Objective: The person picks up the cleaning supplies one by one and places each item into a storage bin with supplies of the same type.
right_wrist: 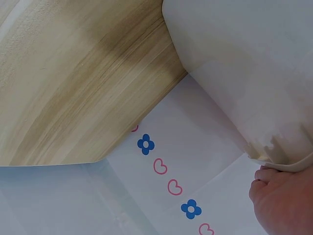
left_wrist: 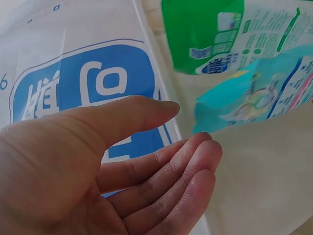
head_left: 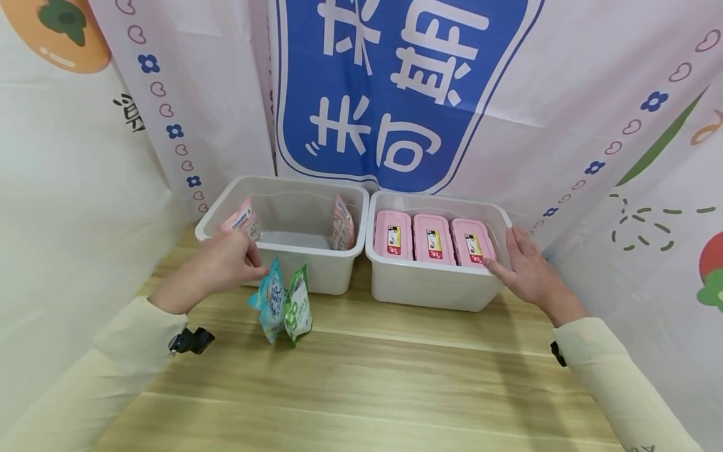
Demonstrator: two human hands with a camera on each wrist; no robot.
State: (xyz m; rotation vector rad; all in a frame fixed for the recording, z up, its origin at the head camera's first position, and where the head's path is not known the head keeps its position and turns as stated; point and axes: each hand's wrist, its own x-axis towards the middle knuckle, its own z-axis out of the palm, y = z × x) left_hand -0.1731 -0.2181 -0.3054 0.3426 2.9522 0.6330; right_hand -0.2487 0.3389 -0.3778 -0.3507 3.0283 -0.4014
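My left hand (head_left: 231,262) is just above the top of an upright blue pouch (head_left: 272,304). In the left wrist view a gap shows between thumb and loosely bent fingers, with the blue pouch's corner just beyond the fingertips. Beside that pouch, a green-and-white pouch (head_left: 298,306) stands on the table, in front of the left white bin (head_left: 294,253). Inside this bin, one pink pouch (head_left: 244,221) leans at the left side and another pink pouch (head_left: 342,227) at the right. My right hand (head_left: 528,267) grips the right white bin (head_left: 429,287) by its front right rim.
Three pink lidded boxes (head_left: 433,240) stand in a row inside the right bin. Both bins sit side by side at the back of the wooden table (head_left: 384,383). Printed cloth (head_left: 226,81) hangs behind them and along both sides.
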